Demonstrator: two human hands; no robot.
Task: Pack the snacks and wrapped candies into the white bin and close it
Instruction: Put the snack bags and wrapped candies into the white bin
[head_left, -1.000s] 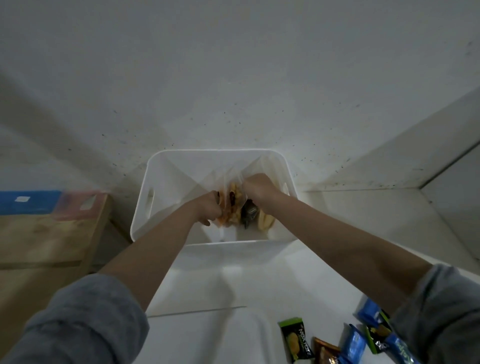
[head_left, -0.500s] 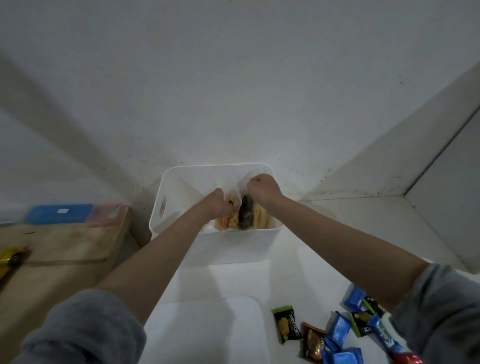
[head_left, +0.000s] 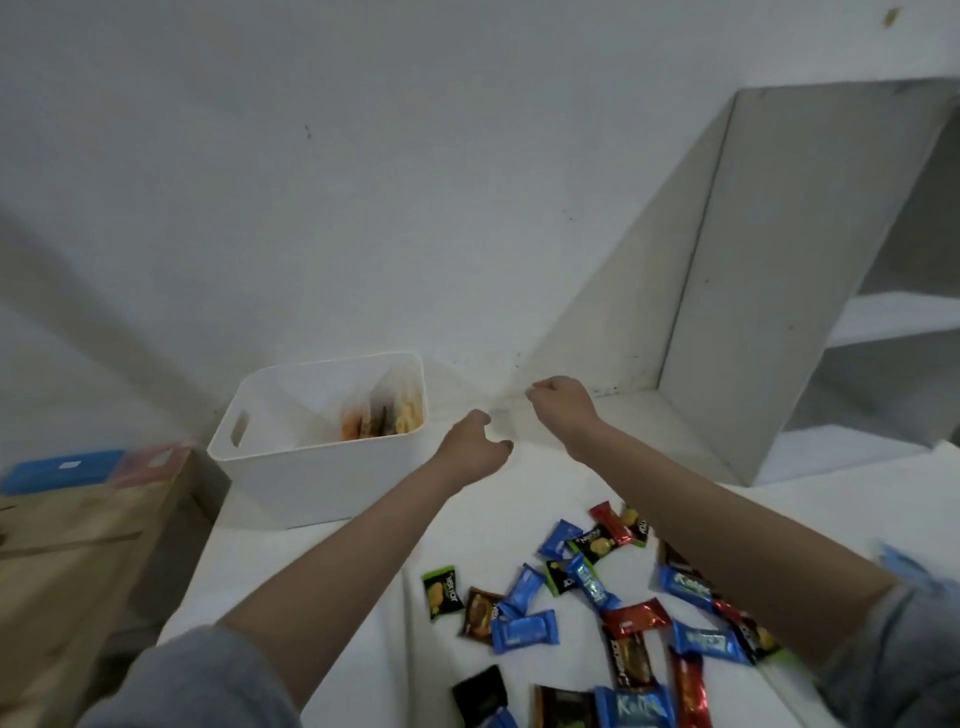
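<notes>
The white bin (head_left: 291, 478) stands open on the white table against the wall, with a clear bag of snacks (head_left: 382, 421) leaning in its right end. My left hand (head_left: 475, 447) hovers just right of the bin with loosely curled fingers and nothing in it. Farther right, my right hand (head_left: 563, 405) is also empty and loosely curled, over the table near the wall. Several wrapped candies (head_left: 582, 613) in blue, red, green, brown and black lie scattered on the table in front of me.
A white open shelf unit (head_left: 779, 291) stands at the right on the table. To the left is a lower wooden surface (head_left: 78, 551) with a blue box (head_left: 57, 470) and a pinkish box (head_left: 153, 460) on it.
Both hands have let go of the snack bag in the bin and pulled out to the right of it. The view has swung right and down, showing more candies.
</notes>
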